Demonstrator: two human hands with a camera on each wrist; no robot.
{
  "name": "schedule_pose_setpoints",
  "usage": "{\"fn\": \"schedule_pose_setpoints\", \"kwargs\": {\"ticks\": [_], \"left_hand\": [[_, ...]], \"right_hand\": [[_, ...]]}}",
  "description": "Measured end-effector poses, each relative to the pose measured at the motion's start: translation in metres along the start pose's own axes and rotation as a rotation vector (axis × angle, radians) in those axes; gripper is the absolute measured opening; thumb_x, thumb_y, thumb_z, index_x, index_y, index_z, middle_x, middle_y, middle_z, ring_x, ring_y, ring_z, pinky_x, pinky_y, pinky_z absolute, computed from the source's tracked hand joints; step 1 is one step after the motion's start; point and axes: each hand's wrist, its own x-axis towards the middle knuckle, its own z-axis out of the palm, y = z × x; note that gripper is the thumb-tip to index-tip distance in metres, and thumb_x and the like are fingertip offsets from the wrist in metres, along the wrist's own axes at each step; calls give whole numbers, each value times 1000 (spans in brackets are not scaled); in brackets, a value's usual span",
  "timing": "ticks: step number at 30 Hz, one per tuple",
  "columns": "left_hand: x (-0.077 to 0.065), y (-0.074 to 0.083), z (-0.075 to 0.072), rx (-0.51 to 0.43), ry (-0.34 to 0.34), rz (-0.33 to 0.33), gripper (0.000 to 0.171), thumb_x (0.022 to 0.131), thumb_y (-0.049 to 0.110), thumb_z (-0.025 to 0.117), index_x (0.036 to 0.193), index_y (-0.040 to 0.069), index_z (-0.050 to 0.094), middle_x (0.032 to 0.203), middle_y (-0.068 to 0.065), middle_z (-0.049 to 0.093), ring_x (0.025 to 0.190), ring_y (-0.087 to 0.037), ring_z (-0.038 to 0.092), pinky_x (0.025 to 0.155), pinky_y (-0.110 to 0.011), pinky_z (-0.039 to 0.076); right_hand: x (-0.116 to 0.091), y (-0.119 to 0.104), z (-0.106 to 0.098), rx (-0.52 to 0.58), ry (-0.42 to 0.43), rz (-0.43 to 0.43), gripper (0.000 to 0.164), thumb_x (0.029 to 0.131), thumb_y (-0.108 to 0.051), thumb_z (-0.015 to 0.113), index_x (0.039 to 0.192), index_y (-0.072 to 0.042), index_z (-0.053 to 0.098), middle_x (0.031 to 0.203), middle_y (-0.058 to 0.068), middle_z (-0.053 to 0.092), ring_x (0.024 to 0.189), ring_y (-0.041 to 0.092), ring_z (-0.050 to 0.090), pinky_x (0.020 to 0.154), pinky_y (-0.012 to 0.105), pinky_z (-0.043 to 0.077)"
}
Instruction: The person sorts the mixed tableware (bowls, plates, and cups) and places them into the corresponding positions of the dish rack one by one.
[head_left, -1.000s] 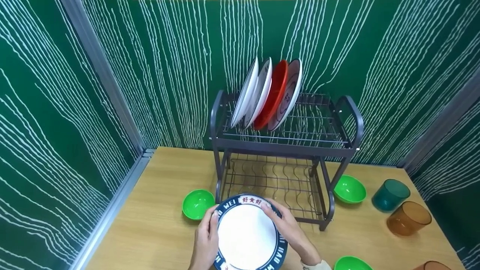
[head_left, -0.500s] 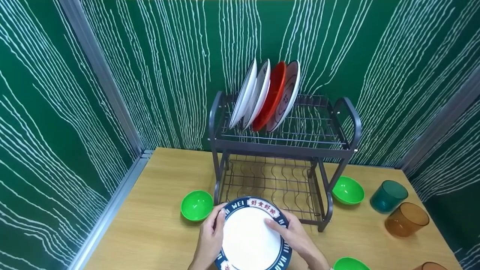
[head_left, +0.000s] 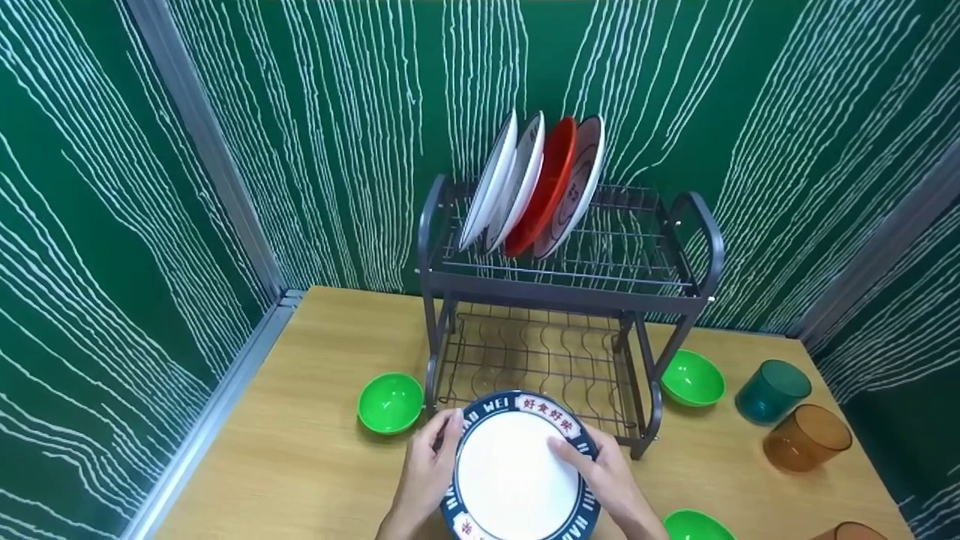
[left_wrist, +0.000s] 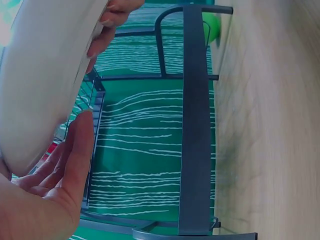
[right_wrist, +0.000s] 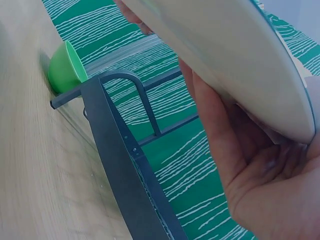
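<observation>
A white plate (head_left: 517,472) with a dark blue lettered rim is held between both hands, in front of the rack near the bottom of the head view. My left hand (head_left: 429,472) grips its left edge, with the thumb near the rim. On the right side my right hand (head_left: 609,476) grips it, thumb lying over the front face and fingers behind. Both wrist views show the plate's pale underside (left_wrist: 42,75), with the right hand's fingers (right_wrist: 215,120) curled behind it.
A dark two-tier dish rack (head_left: 562,292) stands behind the plate; several plates, one of them red (head_left: 544,187), lean in its upper tier. Green bowls (head_left: 390,403) flank it. A teal cup (head_left: 772,391) and an amber cup (head_left: 806,439) stand at the right.
The plate, with both hands on it, has shifted a little to the right and turned slightly clockwise. The right thumb has moved from the rim onto the plate's white face.
</observation>
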Motion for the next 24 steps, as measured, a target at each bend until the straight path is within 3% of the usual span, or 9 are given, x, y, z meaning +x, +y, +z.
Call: {"fn": "schedule_pose_setpoints", "kwargs": {"ticks": [5, 8, 12, 15, 20, 24], "left_hand": [[5, 1, 0, -48, 49, 6, 36, 102, 35, 42, 113, 9, 64, 99, -4, 65, 87, -19, 61, 74, -30, 54], [7, 4, 0, -83, 80, 26, 33, 103, 28, 42, 108, 5, 65, 97, -5, 66, 87, -18, 63, 75, -31, 55], [6, 18, 0, -91, 106, 39, 30, 103, 18, 41, 104, -1, 64, 88, -8, 66, 81, -18, 64, 71, -30, 56], [7, 22, -1, -107, 120, 54, 26, 102, 15, 42, 104, -2, 62, 84, -13, 65, 76, -21, 64, 68, -31, 57], [17, -3, -1, -116, 180, 79, 24, 100, 17, 48, 105, -3, 61, 85, -19, 65, 71, -21, 65, 64, -36, 57], [25, -19, -1, -47, 262, 90, 25, 98, 23, 54, 105, 0, 62, 85, -12, 66, 72, -18, 65, 63, -31, 56]], "right_hand": [[-3, -2, -4, 2, 55, 15, 49, 90, -36, 64, 125, -3, 54, 105, 12, 68, 89, 26, 67, 78, 32, 54], [-6, -1, -7, 10, 63, -22, 44, 91, -31, 64, 120, 0, 56, 100, 15, 68, 85, 29, 68, 74, 36, 56], [-9, -1, -10, 21, 60, -76, 39, 92, -26, 62, 115, 4, 56, 95, 18, 68, 79, 33, 68, 68, 41, 57], [-10, -3, -14, 19, 85, -63, 40, 92, -29, 63, 116, 3, 56, 95, 16, 69, 79, 31, 68, 68, 39, 57], [-13, -6, -20, 7, 137, -22, 43, 90, -31, 64, 118, 1, 56, 97, 15, 68, 81, 30, 68, 70, 35, 56], [-16, -7, -25, 2, 172, 15, 44, 91, -32, 64, 120, -1, 55, 97, 14, 69, 81, 29, 67, 71, 34, 56]]}}
